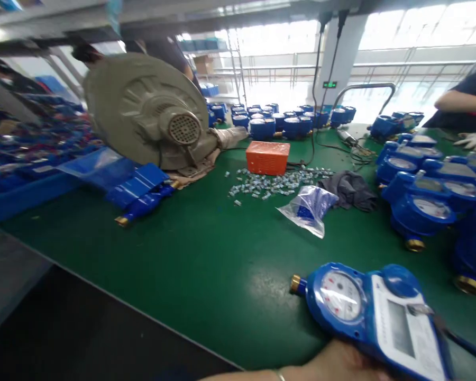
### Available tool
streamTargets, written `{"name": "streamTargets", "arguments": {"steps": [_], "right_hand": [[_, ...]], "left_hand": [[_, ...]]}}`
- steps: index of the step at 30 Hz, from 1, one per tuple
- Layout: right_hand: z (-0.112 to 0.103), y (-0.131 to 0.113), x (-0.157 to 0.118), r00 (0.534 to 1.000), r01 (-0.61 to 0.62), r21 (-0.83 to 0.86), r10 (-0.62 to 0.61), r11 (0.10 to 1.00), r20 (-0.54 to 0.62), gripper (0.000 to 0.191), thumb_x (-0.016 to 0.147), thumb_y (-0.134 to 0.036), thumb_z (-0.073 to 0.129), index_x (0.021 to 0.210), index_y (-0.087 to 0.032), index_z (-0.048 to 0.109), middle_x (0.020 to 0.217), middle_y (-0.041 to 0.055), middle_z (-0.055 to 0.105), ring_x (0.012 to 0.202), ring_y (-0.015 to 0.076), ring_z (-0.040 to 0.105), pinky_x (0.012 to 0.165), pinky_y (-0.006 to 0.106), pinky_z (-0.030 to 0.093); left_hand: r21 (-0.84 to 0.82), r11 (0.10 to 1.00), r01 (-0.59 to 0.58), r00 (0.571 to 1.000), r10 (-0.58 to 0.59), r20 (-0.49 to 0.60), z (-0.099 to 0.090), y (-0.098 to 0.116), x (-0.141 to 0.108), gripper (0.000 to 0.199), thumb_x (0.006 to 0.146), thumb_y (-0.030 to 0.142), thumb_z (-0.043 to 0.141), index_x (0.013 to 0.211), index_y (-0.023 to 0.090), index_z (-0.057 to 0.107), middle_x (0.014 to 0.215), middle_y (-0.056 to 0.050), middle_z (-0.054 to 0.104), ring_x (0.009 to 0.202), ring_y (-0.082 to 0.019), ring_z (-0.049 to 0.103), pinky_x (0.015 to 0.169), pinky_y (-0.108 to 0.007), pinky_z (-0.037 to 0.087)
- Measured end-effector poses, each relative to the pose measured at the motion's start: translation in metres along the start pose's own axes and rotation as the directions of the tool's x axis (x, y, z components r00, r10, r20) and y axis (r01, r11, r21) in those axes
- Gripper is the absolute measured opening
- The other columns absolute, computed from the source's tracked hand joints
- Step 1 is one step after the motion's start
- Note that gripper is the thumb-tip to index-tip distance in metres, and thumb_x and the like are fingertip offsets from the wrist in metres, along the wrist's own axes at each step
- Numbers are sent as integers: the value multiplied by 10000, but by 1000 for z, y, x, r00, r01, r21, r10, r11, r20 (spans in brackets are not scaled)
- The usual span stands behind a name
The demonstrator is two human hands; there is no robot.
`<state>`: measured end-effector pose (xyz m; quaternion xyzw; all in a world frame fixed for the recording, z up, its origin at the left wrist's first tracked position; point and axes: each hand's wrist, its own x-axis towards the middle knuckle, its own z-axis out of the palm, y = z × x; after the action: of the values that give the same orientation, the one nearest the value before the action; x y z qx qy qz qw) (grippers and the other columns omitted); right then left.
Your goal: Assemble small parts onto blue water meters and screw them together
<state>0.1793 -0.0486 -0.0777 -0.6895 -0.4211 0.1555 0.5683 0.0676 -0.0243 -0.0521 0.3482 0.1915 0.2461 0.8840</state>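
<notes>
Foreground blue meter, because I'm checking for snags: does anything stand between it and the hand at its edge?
Nothing visible does: the left hand meets the lower edge of the blue meter directly, though part of it is hidden. The plastic bag lies beyond the meter, out of the way.

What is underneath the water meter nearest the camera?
The left hand lies partly under the water meter; green tabletop shows beyond. Whatever else is directly beneath is covered.

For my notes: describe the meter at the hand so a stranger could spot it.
From the green worktop, go to the picture's lower right, nearer than the cluster of meters. A blue meter there has a round dial and a white panel. Unlike those neighbours, it has a bare hand at its near edge.
</notes>
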Motion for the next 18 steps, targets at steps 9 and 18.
{"name": "streamTargets", "arguments": {"steps": [9, 18], "right_hand": [[-68, 0, 5, 895, -409, 147, 365, 900, 256, 291, 831, -464, 580, 869, -176, 569, 765, 1, 550, 695, 140, 489, 625, 241, 397], [-63, -8, 5, 928, -331, 149, 294, 932, 227, 219, 886, -382, 522, 807, -179, 544, 742, -13, 516, 663, 127, 486, 621, 246, 393]], "left_hand": [[-186, 969, 165, 937, -213, -278, 17, 11, 13, 284, 734, 208, 727, 1013, 183, 686, 1051, -94, 701, 976, -232, 652, 927, -387, 480], [-189, 968, 168, 922, -222, -319, 17, 11, 16, 240, 743, 184, 722, 979, 150, 694, 988, -95, 716, 899, -205, 666, 878, -356, 514]]}}
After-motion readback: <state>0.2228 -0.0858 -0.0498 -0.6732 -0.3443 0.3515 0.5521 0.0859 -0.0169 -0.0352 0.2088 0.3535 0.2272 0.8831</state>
